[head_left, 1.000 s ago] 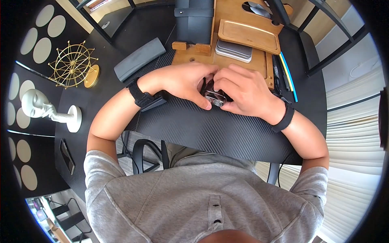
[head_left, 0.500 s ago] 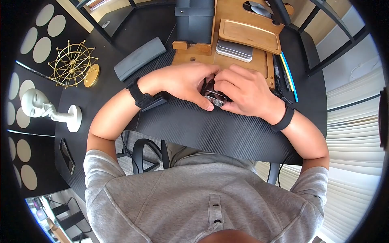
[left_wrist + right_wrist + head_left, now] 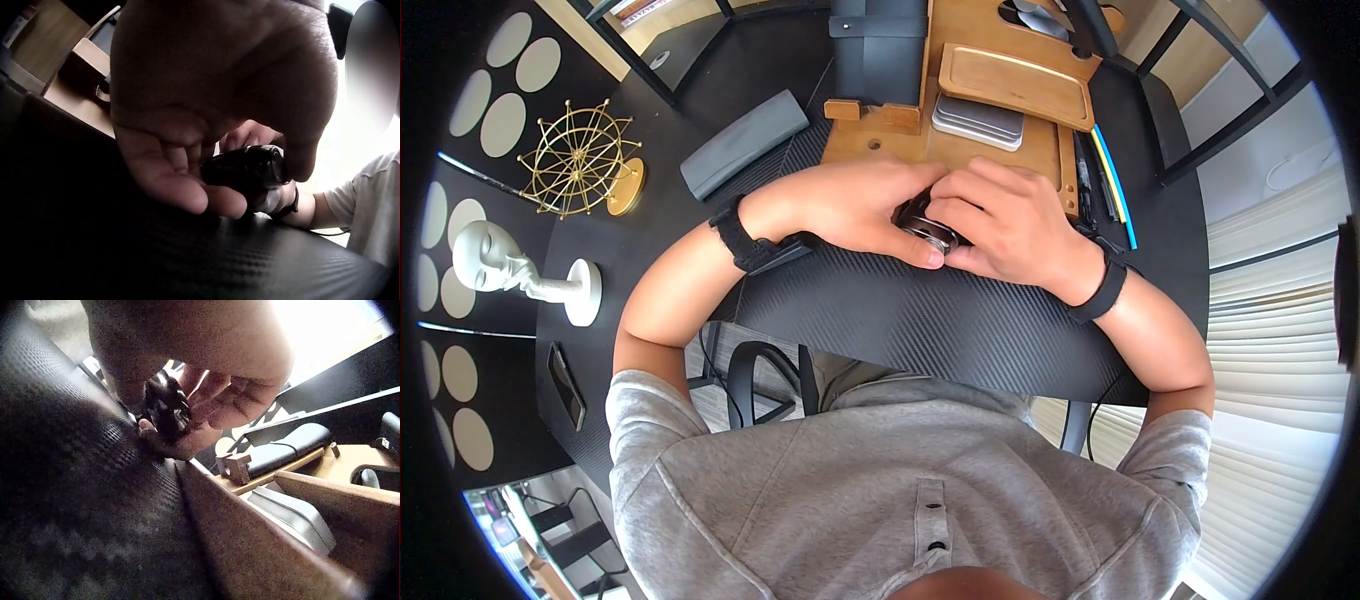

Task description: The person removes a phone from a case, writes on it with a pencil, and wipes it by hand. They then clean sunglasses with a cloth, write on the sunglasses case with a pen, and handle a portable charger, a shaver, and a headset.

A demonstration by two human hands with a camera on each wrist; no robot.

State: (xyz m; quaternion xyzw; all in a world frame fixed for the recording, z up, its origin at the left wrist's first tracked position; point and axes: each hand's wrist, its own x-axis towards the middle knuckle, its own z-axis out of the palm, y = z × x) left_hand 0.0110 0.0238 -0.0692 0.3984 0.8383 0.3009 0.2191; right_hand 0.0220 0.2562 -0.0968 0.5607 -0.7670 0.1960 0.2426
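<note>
A small glossy black object with a silvery round part (image 3: 935,238) is held between both hands above the black desk's near edge. My left hand (image 3: 862,205) curls round its left side, the thumb at its near end. From the right, my right hand (image 3: 1012,222) grips it with bent fingers. In the left wrist view the dark object (image 3: 247,165) lies between the thumb and fingers of my left hand (image 3: 219,81). The right wrist view has its shiny side (image 3: 167,409) within the grasp of my right hand (image 3: 194,344); much of it is covered by fingers.
Behind the hands stands a wooden organizer (image 3: 875,146) with a wooden tray (image 3: 1015,85) and a silver stack (image 3: 978,124). Pens (image 3: 1115,190) lie at right. A grey case (image 3: 745,145), golden wheel ornament (image 3: 578,158), white figurine (image 3: 584,292) and phone (image 3: 566,385) are leftward.
The left thumb has shifted slightly right across the near end of the black object, covering more of it. The object appears slightly turned, and the right hand stays nearly in place.
</note>
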